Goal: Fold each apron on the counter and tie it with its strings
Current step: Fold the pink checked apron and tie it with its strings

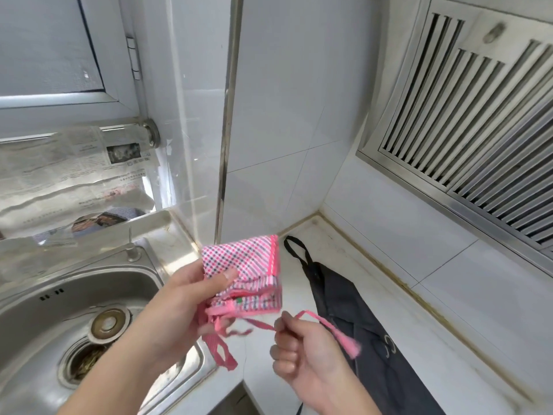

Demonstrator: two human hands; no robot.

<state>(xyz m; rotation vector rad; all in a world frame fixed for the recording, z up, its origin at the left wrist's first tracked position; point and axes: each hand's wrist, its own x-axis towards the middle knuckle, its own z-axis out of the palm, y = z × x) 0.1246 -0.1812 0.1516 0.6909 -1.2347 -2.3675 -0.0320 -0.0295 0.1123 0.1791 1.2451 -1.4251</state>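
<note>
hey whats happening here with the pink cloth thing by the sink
A person is bundling up a pink checked fabric apron, folded into a small packet and held in the air above the edge of the steel sink. The left hand grips the packet with the thumb on top, while the right hand pinches one pink apron string and draws it out sideways. The string is not yet tied. A dark grey apron lies unfolded on the white counter.

Pink checked apron [245,274], pink string [326,324], dark grey apron [353,319]
</note>
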